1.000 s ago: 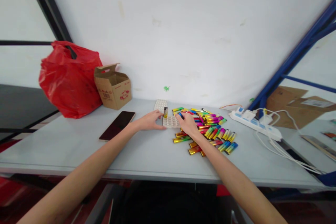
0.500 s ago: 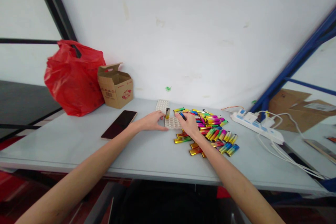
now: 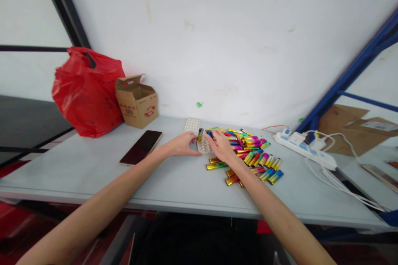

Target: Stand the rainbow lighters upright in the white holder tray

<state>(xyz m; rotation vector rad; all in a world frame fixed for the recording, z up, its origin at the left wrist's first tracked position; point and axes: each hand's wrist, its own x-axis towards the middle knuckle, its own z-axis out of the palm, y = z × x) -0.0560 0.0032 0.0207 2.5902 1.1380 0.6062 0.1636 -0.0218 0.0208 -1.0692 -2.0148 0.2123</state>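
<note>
A small white tray with rows of round holes lies on the table between my hands. One gold lighter stands upright at its left end. My left hand is curled around that end, fingers at the far side beside the lighter and thumb at the near edge. Over the tray's right part, my right hand pinches a blue lighter, mostly hidden by the fingers. Just right of that hand lies a pile of shiny multicoloured lighters, some heaped, others side by side.
A second white holed tray lies behind the left hand. To the left are a phone, an open cardboard box and a red plastic bag. A power strip with white cables lies right. The wall rises behind.
My right hand has shifted slightly left and turned, bringing the blue lighter over the tray. The tray, the standing lighter and my left hand have moved a little to the right.
</note>
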